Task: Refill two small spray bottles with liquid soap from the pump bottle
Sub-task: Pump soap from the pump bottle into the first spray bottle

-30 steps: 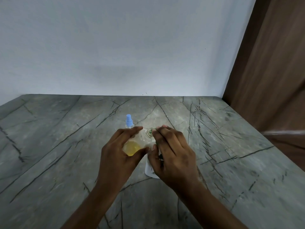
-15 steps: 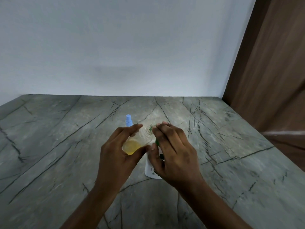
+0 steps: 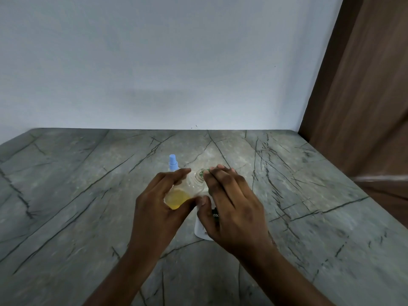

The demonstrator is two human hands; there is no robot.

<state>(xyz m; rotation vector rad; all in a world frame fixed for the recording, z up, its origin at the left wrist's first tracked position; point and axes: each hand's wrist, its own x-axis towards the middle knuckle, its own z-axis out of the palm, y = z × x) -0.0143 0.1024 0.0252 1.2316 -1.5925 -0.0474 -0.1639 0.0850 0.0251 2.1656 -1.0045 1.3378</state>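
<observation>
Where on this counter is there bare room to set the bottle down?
Wide bare counter left of the left hand, and right of the right hand toward the wooden panel. Crowded at centre: clear bottle, pump bottle, blue-capped spray bottle behind.

Your right hand (image 3: 231,206) lies over the white plastic pump bottle (image 3: 199,231) at centre frame, hiding its pump head and most of its body. Only a white lower corner and the label letters "tto" show. Of the green spout (image 3: 204,171), just a tiny tip peeks out at your fingertips. Your left hand (image 3: 156,206) covers much of the small clear bottle with yellow liquid (image 3: 185,192). Behind it the blue spray cap (image 3: 172,162) shows, its bottle hidden. Both forearms run off the bottom edge.
</observation>
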